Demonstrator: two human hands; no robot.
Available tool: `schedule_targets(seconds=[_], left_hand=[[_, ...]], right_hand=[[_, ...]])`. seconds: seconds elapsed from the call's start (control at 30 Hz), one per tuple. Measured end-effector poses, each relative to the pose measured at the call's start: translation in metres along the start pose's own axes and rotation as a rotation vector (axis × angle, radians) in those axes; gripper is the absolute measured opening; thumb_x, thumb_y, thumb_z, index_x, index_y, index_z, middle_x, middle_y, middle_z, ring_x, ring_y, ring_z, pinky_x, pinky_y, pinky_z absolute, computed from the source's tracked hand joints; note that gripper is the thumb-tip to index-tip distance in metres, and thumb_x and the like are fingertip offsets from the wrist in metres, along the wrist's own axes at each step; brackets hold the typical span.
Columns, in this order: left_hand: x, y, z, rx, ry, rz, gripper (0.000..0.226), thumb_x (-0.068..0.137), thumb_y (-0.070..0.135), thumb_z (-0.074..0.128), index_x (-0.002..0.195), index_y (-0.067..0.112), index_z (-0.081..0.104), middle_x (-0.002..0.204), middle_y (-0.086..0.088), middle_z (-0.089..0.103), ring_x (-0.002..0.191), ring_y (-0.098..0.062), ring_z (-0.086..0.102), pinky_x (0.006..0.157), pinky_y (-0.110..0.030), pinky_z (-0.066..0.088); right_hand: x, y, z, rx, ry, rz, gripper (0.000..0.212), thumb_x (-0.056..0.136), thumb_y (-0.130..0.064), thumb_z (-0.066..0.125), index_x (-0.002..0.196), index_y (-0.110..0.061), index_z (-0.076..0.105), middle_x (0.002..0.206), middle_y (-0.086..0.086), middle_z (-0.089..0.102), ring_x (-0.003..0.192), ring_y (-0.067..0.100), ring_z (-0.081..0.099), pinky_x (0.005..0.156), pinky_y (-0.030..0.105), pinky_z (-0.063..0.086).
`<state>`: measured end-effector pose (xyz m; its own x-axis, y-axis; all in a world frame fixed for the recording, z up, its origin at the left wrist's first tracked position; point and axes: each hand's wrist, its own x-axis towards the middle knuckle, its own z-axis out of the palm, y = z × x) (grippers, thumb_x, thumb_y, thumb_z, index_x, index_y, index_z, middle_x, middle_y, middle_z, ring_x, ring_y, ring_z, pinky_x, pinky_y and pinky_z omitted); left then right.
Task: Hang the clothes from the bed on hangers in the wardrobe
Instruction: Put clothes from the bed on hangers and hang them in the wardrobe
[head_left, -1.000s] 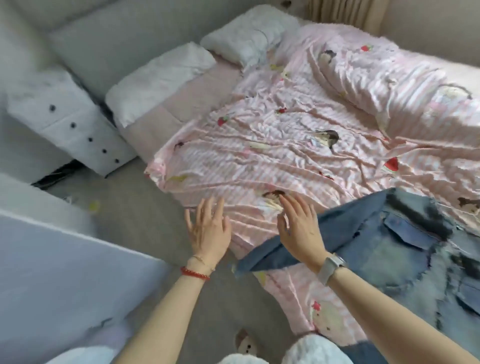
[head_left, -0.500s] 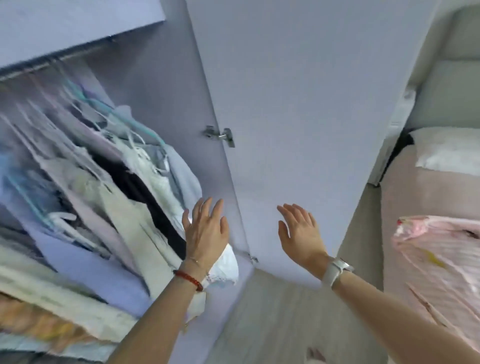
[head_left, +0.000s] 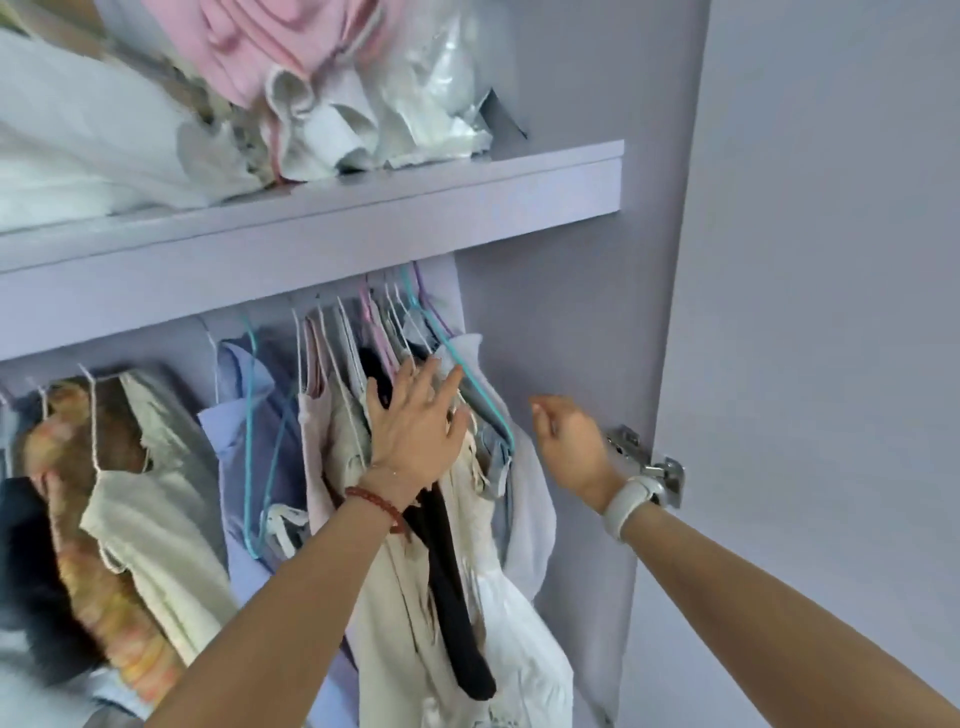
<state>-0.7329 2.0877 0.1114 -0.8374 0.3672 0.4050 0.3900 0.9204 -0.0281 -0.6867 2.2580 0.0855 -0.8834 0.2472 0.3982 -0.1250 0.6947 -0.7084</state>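
Reaching into the wardrobe (head_left: 571, 322) w/ both hands, I see no bed clothes held yet, and the bed isn't in view, so I can't say where those clothes lie. What I need first is a free hanger, I think.

My left hand (head_left: 415, 426) is flat and open, fingers straight, pressing on the bunch of hung clothes (head_left: 457, 519) near the right end of the rail. My right hand (head_left: 569, 441) hangs just right of that bunch, fingers curled loose, holding nothing. It is apart from the cloth, close to the wardrobe's side wall and the metal hinge (head_left: 644, 462).

The thing that matters: the teal hanger (head_left: 470, 384) sits btwn my two hands. Its hook goes up and far, to the rail under the shelf (head_left: 311, 244). Its arm slopes down and right, toward my right hand. My left fingertips (head_left: 457, 371) touch or nearly touch it; I can't tell which. It looks to have a pale top on it, so it may not be free. Another teal hanger (head_left: 249, 447) further left looks bare at the bottom, but it's well away from both hands.

So left hand is nearer to the right-end hangers. To lift one off I'd go up along the hook, not pull toward me.

Folded stuff (head_left: 291, 83) is piled on the shelf above.
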Motion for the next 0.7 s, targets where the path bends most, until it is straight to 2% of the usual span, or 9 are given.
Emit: schedule_targets(seconds=[0.07,0.13,0.23,0.33,0.4,0.47,0.53,0.6,0.7], left_hand=[[-0.001,-0.004,0.017,-0.016,-0.025,-0.026,0.056,0.091,0.050,0.013,0.145,0.037,0.018,0.153,0.002,0.021,0.143,-0.020,0.007,0.112,-0.052,0.003],[-0.006,-0.007,0.025,-0.099,0.034,-0.049,0.063,0.085,0.052,0.010,0.143,0.035,0.027,0.150,-0.002,0.031,0.142,-0.021,0.015,0.112,-0.051,0.007],[-0.008,-0.015,0.034,-0.181,0.148,-0.056,0.059,0.087,0.047,0.019,0.140,0.031,0.038,0.148,-0.005,0.035,0.140,-0.020,0.023,0.113,-0.044,0.012],[-0.012,-0.024,0.040,-0.235,0.166,-0.058,0.055,0.090,0.043,0.014,0.141,0.034,0.031,0.151,0.001,0.029,0.141,-0.012,0.016,0.115,-0.041,0.013],[-0.015,-0.029,0.041,-0.293,0.132,-0.069,0.057,0.089,0.045,0.007,0.142,0.037,0.024,0.153,0.007,0.021,0.142,-0.005,0.006,0.115,-0.035,0.005],[-0.016,-0.031,0.040,-0.326,0.119,-0.082,0.059,0.088,0.050,0.005,0.143,0.038,0.023,0.154,0.008,0.019,0.141,-0.002,0.002,0.115,-0.033,0.003],[-0.017,-0.030,0.039,-0.330,0.143,-0.081,0.060,0.089,0.053,0.010,0.142,0.035,0.029,0.153,0.005,0.023,0.141,-0.004,0.005,0.115,-0.035,0.006],[-0.016,-0.028,0.040,-0.333,0.181,-0.076,0.058,0.090,0.052,0.016,0.140,0.031,0.036,0.150,0.001,0.030,0.140,-0.007,0.011,0.114,-0.038,0.012],[-0.015,-0.031,0.042,-0.343,0.187,-0.070,0.057,0.090,0.050,0.019,0.139,0.029,0.038,0.148,-0.001,0.034,0.139,-0.008,0.013,0.114,-0.041,0.016]], right_hand=[[0.029,-0.009,0.009,0.075,-0.043,0.052,0.025,0.095,-0.014,0.045,0.105,0.000,0.063,0.109,0.021,0.063,0.103,0.034,0.056,0.083,0.031,0.038],[0.052,-0.014,0.021,0.121,-0.102,0.103,0.027,0.094,-0.021,0.049,0.103,0.001,0.062,0.103,0.021,0.064,0.099,0.035,0.057,0.079,0.029,0.037],[0.075,-0.011,0.041,0.112,-0.230,0.151,0.033,0.091,-0.029,0.053,0.115,-0.006,0.058,0.106,0.014,0.064,0.105,0.029,0.056,0.082,0.022,0.036],[0.091,-0.003,0.049,-0.021,-0.238,0.088,0.038,0.094,-0.020,0.045,0.131,-0.011,0.044,0.116,0.017,0.060,0.112,0.036,0.052,0.093,0.033,0.038],[0.100,0.003,0.045,-0.137,-0.211,0.025,0.046,0.095,-0.014,0.039,0.140,-0.011,0.029,0.121,0.022,0.056,0.111,0.044,0.050,0.092,0.043,0.039],[0.106,0.008,0.043,-0.241,-0.238,-0.030,0.049,0.097,-0.020,0.037,0.143,-0.010,0.022,0.121,0.023,0.056,0.107,0.047,0.050,0.088,0.046,0.039],[0.108,0.008,0.044,-0.311,-0.273,-0.044,0.043,0.098,-0.028,0.035,0.136,-0.007,0.034,0.118,0.024,0.057,0.107,0.046,0.051,0.087,0.045,0.039],[0.108,0.003,0.048,-0.333,-0.269,-0.035,0.040,0.099,-0.033,0.032,0.116,0.000,0.048,0.114,0.026,0.058,0.105,0.044,0.051,0.085,0.043,0.040],[0.108,-0.008,0.044,-0.333,-0.136,-0.036,0.040,0.100,-0.028,0.029,0.106,0.005,0.050,0.108,0.028,0.059,0.103,0.044,0.052,0.081,0.042,0.040]])
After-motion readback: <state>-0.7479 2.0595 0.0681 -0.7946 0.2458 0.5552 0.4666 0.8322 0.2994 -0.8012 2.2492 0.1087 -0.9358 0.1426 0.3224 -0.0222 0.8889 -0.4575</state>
